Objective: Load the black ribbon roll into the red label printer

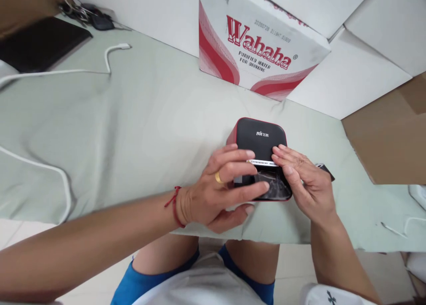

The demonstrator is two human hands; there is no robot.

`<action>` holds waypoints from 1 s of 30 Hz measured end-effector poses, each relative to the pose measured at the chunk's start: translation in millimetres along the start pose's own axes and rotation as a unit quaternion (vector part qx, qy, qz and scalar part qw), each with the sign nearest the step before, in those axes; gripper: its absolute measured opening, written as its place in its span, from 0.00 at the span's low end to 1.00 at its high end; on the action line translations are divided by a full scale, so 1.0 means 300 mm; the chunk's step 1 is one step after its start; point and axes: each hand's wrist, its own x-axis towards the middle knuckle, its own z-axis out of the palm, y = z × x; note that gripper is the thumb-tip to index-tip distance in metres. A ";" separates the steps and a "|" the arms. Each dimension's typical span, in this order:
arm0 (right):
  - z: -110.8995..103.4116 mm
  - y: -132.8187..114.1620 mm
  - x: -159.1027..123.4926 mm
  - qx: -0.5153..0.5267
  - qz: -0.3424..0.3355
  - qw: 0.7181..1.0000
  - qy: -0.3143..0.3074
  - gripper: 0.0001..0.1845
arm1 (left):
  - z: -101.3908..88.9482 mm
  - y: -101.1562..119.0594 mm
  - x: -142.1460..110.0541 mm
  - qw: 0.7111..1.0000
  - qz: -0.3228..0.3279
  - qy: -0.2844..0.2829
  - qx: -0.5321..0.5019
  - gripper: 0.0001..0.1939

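A small black-and-red printer (pixel 261 140) with FEIE lettering on its lid lies flat on the cloth-covered table. Across the front of the lid runs a white label strip (pixel 262 163), and below it is a dark glossy front part (pixel 274 192). My left hand (pixel 222 189), wearing a gold ring and a red cord bracelet, reaches over the printer's left front with fingers spread, the index finger over the glossy part. With fingers close together, my right hand (pixel 306 180) grips the lid's right edge. Beside it a small black object (pixel 326 171) is partly hidden.
Behind the printer stands a white-and-red Wahaha carton (pixel 259 52). A brown cardboard box (pixel 389 132) is at the right. White cables (pixel 63 176) run across the left side, with a black flat item (pixel 43 43) and keys (pixel 86 12) at the back left.
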 end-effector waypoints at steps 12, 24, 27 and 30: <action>0.122 -0.131 -0.166 -0.095 -0.094 0.991 0.029 0.23 | -0.009 -0.100 -0.006 0.938 -0.228 -0.040 -0.258 0.49; 0.145 -0.112 -0.215 -0.108 -0.074 0.986 0.100 0.26 | 0.020 -0.102 -0.007 0.884 -0.320 -0.044 -0.337 0.49; 0.150 -0.113 -0.214 -0.109 -0.072 0.986 0.101 0.27 | 0.023 -0.103 -0.005 0.884 -0.325 -0.043 -0.334 0.50; 0.151 -0.116 -0.209 -0.117 -0.088 0.984 0.106 0.26 | 0.031 -0.105 -0.005 0.850 -0.342 -0.040 -0.398 0.50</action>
